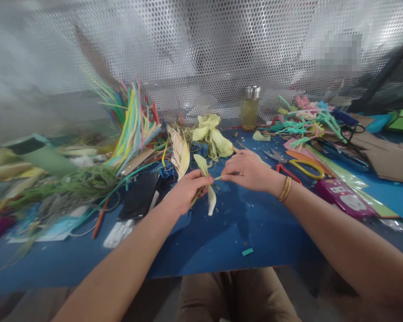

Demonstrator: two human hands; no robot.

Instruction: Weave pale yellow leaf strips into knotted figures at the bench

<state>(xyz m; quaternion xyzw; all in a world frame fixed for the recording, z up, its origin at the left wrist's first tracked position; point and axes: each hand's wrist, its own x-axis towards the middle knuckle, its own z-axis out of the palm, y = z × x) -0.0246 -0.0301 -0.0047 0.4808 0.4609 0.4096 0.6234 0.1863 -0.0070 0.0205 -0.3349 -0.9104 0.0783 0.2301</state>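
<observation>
My left hand [190, 190] is closed, with thumb and fingertips pinching a bunch of pale green, husk-like leaf pieces [212, 202]. One piece sticks up above the fingers and others hang below them. From this bunch a thin pale green strip [218, 178] runs across to my right hand [243, 169], whose fingers are pinched on its other end. Just beyond my hands lies a pile of larger pale yellow-green leaf pieces [218, 141]. A cream, folded husk-like piece [179, 154] leans beside that pile. My fingers hide where the strip joins the bunch.
Scissors with yellow handles [307, 169], a purple case [344, 197] and twisted colored stems [317, 120] lie to the right. Leftward are a black phone-like slab [139, 194], green stringy material [83, 183] and bundled colorful strips [130, 125]. A bottle [250, 112] stands before the perforated panel [221, 53].
</observation>
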